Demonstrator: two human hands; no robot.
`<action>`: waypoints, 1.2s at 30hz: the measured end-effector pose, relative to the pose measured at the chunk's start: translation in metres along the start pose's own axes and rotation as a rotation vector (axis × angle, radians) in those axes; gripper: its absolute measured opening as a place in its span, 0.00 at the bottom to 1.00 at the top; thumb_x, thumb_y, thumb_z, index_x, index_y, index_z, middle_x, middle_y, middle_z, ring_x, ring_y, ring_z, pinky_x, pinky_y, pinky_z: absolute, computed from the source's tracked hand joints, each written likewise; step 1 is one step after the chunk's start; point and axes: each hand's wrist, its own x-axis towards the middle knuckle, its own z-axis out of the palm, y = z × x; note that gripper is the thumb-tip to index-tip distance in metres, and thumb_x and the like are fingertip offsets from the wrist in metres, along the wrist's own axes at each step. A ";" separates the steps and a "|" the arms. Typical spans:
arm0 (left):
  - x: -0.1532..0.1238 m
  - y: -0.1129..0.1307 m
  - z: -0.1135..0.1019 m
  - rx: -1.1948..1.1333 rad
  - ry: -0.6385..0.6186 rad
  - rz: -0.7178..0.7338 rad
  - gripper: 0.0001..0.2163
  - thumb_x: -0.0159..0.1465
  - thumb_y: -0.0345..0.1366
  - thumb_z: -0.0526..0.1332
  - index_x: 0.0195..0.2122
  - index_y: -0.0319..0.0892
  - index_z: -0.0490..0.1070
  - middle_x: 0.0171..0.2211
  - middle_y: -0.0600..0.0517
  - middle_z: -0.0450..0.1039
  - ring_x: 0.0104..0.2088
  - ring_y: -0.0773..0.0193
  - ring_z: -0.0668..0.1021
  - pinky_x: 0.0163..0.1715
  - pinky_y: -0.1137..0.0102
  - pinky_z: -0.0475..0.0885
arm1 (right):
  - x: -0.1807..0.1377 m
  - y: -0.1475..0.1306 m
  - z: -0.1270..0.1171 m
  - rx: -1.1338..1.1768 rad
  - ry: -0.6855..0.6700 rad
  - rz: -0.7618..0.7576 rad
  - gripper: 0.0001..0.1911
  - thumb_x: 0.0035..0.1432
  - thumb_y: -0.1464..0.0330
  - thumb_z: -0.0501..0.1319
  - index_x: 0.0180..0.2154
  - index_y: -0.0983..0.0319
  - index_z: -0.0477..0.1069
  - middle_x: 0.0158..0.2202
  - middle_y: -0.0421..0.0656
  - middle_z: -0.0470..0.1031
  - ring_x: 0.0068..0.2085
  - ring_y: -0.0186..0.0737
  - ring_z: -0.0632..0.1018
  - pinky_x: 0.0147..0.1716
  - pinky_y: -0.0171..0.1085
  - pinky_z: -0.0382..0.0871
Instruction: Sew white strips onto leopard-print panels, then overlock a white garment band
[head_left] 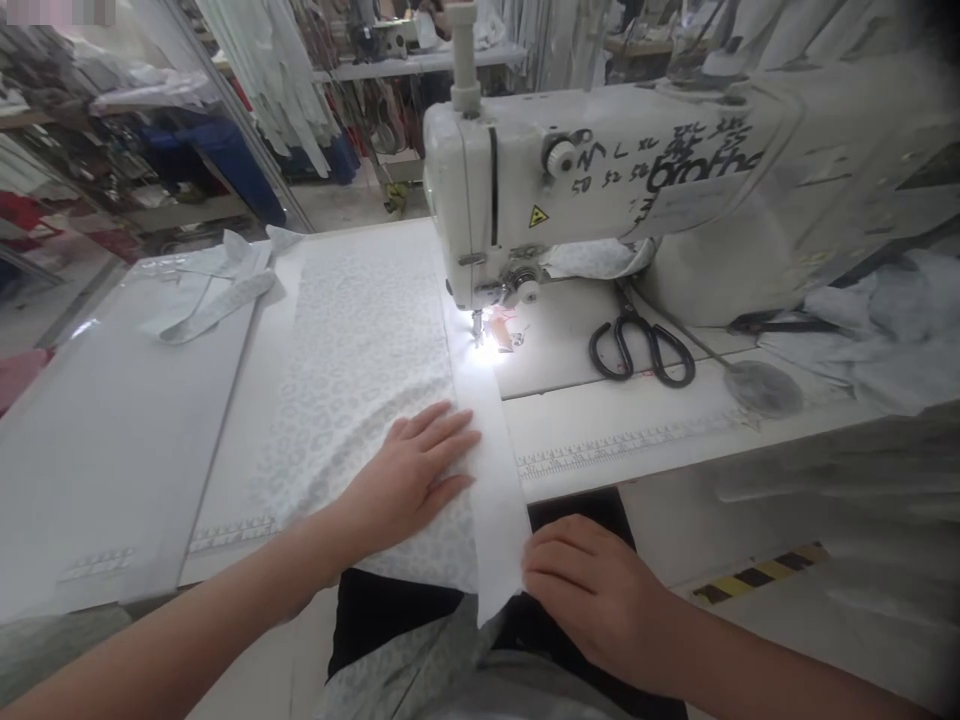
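Note:
A pale fabric panel with a faint leopard print lies on the sewing table, with a plain white strip along its right edge. The strip runs up under the lit needle and presser foot of the sewing machine. My left hand rests flat on the panel, fingers spread and their tips touching the strip. Lower right, at the table's front edge, my right hand has its fingers curled closed on the strip's right edge, pinching it. The thumb of that hand is hidden.
Black-handled scissors lie right of the needle, beside a thin rod with a round grey end. Crumpled pale fabric is heaped at the far right. A fabric scrap lies on the left. Ruler markings run along the front edge.

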 end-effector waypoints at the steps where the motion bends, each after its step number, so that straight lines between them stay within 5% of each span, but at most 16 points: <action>1: 0.002 -0.003 -0.001 0.001 -0.001 -0.002 0.19 0.66 0.43 0.48 0.58 0.47 0.56 0.61 0.53 0.52 0.62 0.53 0.52 0.56 0.52 0.57 | 0.003 0.002 -0.001 -0.002 -0.002 0.002 0.07 0.55 0.82 0.54 0.32 0.68 0.68 0.33 0.46 0.71 0.38 0.39 0.69 0.37 0.39 0.66; 8: 0.024 -0.033 -0.012 0.014 0.009 0.036 0.20 0.65 0.43 0.49 0.57 0.46 0.57 0.61 0.52 0.53 0.62 0.52 0.51 0.57 0.52 0.55 | 0.033 0.030 -0.002 -0.036 -0.045 0.021 0.10 0.55 0.83 0.52 0.28 0.67 0.67 0.30 0.45 0.70 0.34 0.38 0.68 0.33 0.38 0.65; 15: 0.035 -0.015 -0.003 -0.110 0.050 -0.072 0.17 0.66 0.42 0.47 0.54 0.45 0.61 0.59 0.52 0.57 0.61 0.56 0.55 0.56 0.53 0.58 | 0.060 0.057 -0.009 -0.080 -0.061 0.022 0.10 0.55 0.82 0.51 0.27 0.66 0.66 0.29 0.44 0.70 0.33 0.37 0.66 0.33 0.37 0.64; 28: 0.076 -0.070 -0.019 -0.027 0.083 0.032 0.20 0.63 0.44 0.52 0.55 0.42 0.59 0.59 0.49 0.57 0.61 0.55 0.55 0.58 0.57 0.57 | 0.101 0.104 -0.014 -0.139 -0.051 0.022 0.12 0.59 0.77 0.50 0.26 0.65 0.66 0.27 0.43 0.68 0.31 0.38 0.65 0.31 0.37 0.61; 36: 0.101 -0.091 -0.030 -0.022 0.165 0.076 0.18 0.61 0.41 0.55 0.51 0.41 0.62 0.50 0.46 0.65 0.53 0.55 0.65 0.53 0.57 0.62 | 0.122 0.133 -0.013 -0.145 0.011 0.019 0.11 0.60 0.74 0.52 0.27 0.64 0.67 0.28 0.42 0.71 0.31 0.37 0.68 0.34 0.38 0.62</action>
